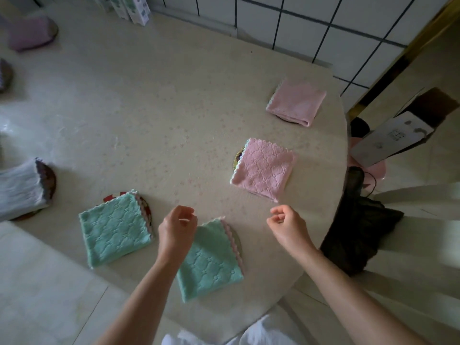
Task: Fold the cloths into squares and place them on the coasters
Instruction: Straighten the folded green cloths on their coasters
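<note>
Over the near edge of the bench (pixel 261 282), the left hand (pixel 177 230) and right hand (pixel 286 224) hovered loosely curled and empty, seemingly because the nearest green cloth (pixel 211 265) already lay folded square on its coaster (pixel 238 241).

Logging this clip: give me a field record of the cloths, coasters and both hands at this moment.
surface: round pale table
left green cloth: folded square, on red-patterned coaster
near green cloth: folded square, partly hidden by the left forearm
near pink cloth: folded square, on gold-rimmed coaster
far pink cloth: folded, on dark coaster
grey cloth: folded, on brown coaster
left hand: loosely curled, holding nothing
right hand: loosely curled, holding nothing
</note>
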Motion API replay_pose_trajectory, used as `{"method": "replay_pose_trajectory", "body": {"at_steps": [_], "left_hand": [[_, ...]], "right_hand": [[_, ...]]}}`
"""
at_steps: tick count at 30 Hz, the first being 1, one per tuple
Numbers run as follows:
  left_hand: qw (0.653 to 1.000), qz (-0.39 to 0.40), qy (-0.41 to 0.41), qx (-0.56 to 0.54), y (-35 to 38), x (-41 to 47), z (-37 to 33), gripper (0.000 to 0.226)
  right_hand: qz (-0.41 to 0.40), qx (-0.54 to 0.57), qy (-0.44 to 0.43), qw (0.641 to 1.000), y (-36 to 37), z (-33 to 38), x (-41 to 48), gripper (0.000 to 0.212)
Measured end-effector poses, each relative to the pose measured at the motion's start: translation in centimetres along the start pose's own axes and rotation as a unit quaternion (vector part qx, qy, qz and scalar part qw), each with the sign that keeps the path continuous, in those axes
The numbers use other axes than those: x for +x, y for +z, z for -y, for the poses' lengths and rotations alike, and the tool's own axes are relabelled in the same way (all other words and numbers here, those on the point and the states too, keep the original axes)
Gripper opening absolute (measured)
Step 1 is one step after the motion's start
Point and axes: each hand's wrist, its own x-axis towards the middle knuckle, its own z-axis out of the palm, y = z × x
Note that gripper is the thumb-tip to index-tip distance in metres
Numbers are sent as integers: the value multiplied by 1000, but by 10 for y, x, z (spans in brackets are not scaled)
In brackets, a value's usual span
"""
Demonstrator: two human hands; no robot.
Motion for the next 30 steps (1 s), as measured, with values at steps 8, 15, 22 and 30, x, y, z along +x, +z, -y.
{"method": "replay_pose_trajectory", "body": {"at_steps": [8,15,22,30], "left_hand": [[999,20,-17,-29,-40,-33,69,21],[986,119,-111,-42,-34,-61,91,11],[976,134,-150,-82,-32,-60,88,20],[954,162,-178,-179,-28,-62,79,11]], "right_hand": [[-8,10,14,1000,70,10,-70,20],[-33,-9,63,997,88,14,-94,21],[-15,-25,75,997,89,20,-102,24],[-14,54,86,995,89,11,-102,11]]}}
